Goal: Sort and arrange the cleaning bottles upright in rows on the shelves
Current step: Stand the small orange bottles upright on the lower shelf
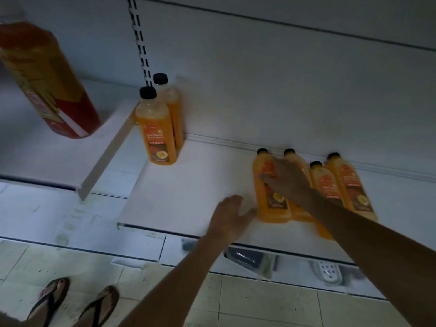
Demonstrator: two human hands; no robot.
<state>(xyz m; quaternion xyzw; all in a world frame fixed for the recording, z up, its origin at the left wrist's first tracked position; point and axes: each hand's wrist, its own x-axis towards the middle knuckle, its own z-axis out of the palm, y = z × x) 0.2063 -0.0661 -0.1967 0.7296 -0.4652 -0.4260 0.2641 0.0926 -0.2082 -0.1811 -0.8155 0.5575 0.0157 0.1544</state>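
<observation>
Several orange cleaning bottles (271, 206) with black caps appear to lie side by side on the white shelf (188, 192), caps toward the back wall. My right hand (286, 178) rests across the two left ones, fingers straight. By the base of the leftmost bottle my left hand (230, 212) lies open on the shelf, thumb at the bottle's corner. Two more orange bottles (157, 128) stand upright at the shelf's back left, one behind the other. A large red and orange bottle (47, 76) is blurred at the upper left.
A white divider strip (106, 156) slants across the neighbouring shelf on the left. Below the shelf's front edge sit a dark packet (247, 257) and a white object (326, 272). My feet in flip-flops (77, 303) stand on the tiled floor.
</observation>
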